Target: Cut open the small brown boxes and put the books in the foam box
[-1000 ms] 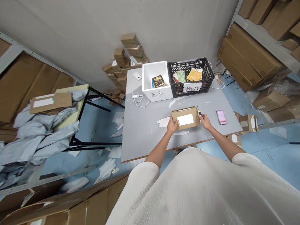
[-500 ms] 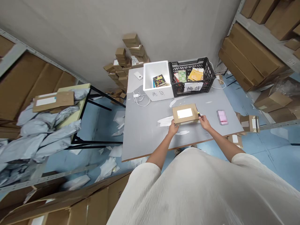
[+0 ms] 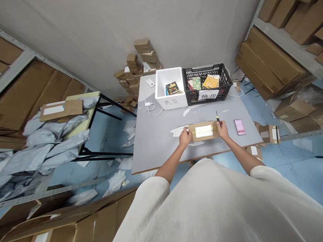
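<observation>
A brown cardboard box (image 3: 214, 133) with a white label faces me, held between both hands over the grey table (image 3: 151, 148). My left hand (image 3: 185, 137) is closed on the box's left end. At the right end, my right hand (image 3: 222, 130) grips a black and yellow cutter (image 3: 218, 118), its blade pointing away from me, while its fingers also touch the box. White paper pieces (image 3: 176, 131) lie on the table beside and under the box.
Behind the box stand a white foam bin (image 3: 174, 103) and a black crate (image 3: 207, 98), both holding books. A pink item (image 3: 239, 127) lies at the right. A white phone-like object (image 3: 150, 83) and a cable (image 3: 156, 113) lie at the back left.
The box has turned in my hands, showing another face, and has come slightly toward me. The cutter now points up, away from the box, and my left hand sits higher on the box's end.
</observation>
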The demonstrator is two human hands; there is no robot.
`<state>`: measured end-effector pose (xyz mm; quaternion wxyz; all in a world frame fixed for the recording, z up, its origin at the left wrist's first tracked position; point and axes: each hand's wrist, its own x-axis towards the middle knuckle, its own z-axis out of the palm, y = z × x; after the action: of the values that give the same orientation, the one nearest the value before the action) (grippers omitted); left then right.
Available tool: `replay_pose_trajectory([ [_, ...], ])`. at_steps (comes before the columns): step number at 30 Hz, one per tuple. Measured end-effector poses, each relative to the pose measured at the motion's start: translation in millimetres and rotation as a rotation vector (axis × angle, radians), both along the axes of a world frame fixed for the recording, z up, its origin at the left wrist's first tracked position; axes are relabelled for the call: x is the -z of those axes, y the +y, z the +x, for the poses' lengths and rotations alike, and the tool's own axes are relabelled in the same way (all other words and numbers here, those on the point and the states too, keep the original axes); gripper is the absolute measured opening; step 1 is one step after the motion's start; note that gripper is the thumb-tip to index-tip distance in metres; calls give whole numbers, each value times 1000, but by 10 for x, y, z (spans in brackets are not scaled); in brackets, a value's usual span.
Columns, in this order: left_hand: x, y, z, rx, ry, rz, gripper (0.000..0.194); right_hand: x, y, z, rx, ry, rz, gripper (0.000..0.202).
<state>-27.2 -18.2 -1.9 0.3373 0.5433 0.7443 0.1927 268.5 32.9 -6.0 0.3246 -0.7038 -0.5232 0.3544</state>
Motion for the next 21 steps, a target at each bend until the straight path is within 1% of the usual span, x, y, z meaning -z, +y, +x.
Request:
replay_pose_trajectory([
  [3, 106, -10, 63, 74, -29, 141, 53, -24, 73, -7, -63, 34, 2, 63],
  [6, 170, -46, 134, 198, 105, 238, 57, -63, 136, -16, -133, 9, 49, 64],
  [9, 169, -75, 170, 308, 241, 269, 59, -127, 177, -23, -214, -53, 107, 64],
  [12, 147, -83, 162, 389, 294, 282, 66, -215, 213, -30, -354, -121, 108, 60],
  [14, 141, -82, 145, 407, 310, 277, 69, -280, 248, -47, -464, -170, 68, 56],
  [17, 144, -85, 123, 411, 309, 274, 68, -374, 333, -116, -607, -256, 14, 50],
  [21, 151, -104, 116, 415, 283, 276, 68, -480, 498, -312, -811, -391, 26, 47],
])
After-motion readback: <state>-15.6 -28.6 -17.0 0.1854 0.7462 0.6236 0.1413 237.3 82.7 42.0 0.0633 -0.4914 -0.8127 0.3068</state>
